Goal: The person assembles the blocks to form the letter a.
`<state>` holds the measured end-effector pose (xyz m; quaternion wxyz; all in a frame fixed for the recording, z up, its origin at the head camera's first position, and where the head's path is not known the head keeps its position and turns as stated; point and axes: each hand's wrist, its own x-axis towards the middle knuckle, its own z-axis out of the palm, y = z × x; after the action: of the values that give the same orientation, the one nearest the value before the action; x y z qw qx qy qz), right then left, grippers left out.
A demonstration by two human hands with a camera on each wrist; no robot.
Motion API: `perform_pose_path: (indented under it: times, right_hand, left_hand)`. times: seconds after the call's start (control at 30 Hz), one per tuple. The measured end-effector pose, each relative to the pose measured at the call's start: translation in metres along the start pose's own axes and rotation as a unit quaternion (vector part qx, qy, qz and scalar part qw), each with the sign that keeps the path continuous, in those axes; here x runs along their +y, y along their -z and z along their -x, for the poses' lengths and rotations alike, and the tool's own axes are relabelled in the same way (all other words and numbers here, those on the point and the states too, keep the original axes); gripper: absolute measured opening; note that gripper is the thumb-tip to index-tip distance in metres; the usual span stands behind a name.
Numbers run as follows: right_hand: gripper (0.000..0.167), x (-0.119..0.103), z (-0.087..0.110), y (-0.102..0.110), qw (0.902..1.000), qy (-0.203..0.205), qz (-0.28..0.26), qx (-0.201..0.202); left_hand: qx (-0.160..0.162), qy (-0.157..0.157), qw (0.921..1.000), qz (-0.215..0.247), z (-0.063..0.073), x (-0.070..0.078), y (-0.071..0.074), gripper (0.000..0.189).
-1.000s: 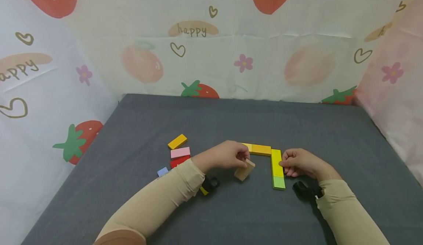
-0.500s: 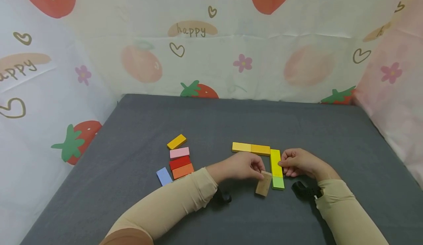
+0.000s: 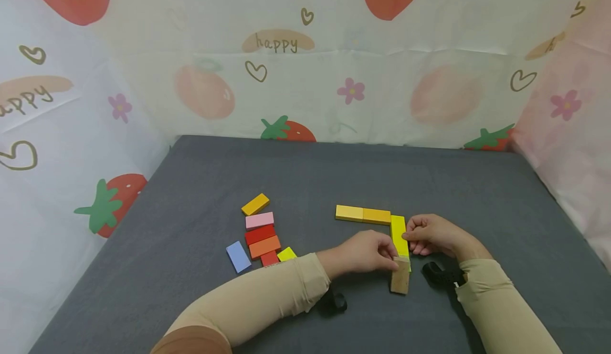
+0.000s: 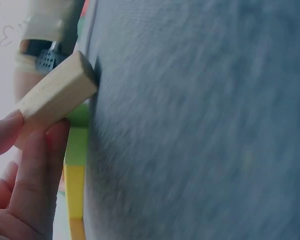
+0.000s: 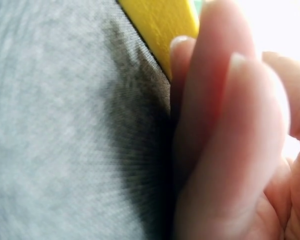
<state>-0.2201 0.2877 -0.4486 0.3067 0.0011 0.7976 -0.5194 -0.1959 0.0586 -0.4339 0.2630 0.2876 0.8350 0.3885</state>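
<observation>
My left hand (image 3: 364,253) pinches a plain wooden block (image 3: 400,278) by one end between thumb and fingers. In the left wrist view the wooden block (image 4: 60,92) is tilted beside the green block (image 4: 77,145); in the head view it overlaps that block, hiding most of it. The green block stands at the near end of a yellow block (image 3: 399,232). My right hand (image 3: 435,235) rests at the yellow block's right side, fingertips against its edge, as the yellow block (image 5: 165,30) in the right wrist view shows. Two orange-yellow blocks (image 3: 363,214) extend left from its far end.
Left of my left arm lie loose blocks: blue (image 3: 238,257), orange (image 3: 264,246), red (image 3: 260,234), pink (image 3: 260,220) and amber (image 3: 255,204), with others partly under the sleeve. A grey cloth (image 3: 296,173) covers the table, and printed curtains (image 3: 305,94) stand behind and at both sides.
My left hand has carried the wooden block right and nearer, to the green end of the row, turning it more lengthwise. My right hand has stayed by the yellow block.
</observation>
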Motion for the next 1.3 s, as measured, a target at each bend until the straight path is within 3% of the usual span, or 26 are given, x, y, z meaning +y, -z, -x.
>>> perform_pose_path:
  times: [0.33,0.6,1.17,1.3]
  right_hand:
    - [0.018,-0.001,0.0,-0.001,1.0,-0.004,0.005,0.007]
    - [0.017,0.0,-0.001,-0.002,0.9999,0.0,0.007,0.011]
    - [0.017,0.001,0.0,0.0,1.0,0.004,0.004,0.004]
    - [0.017,0.0,0.0,-0.001,1.0,0.0,0.004,0.008]
  left_hand:
    - [-0.021,0.056,0.9968,0.054,0.0,0.001,-0.01,0.01]
    - [-0.021,0.075,0.9943,0.073,0.001,0.001,-0.012,0.014]
    - [-0.044,0.084,0.9952,0.023,0.001,0.008,-0.016,0.017]
    - [-0.045,0.069,0.9966,-0.008,0.003,0.009,-0.015,0.017]
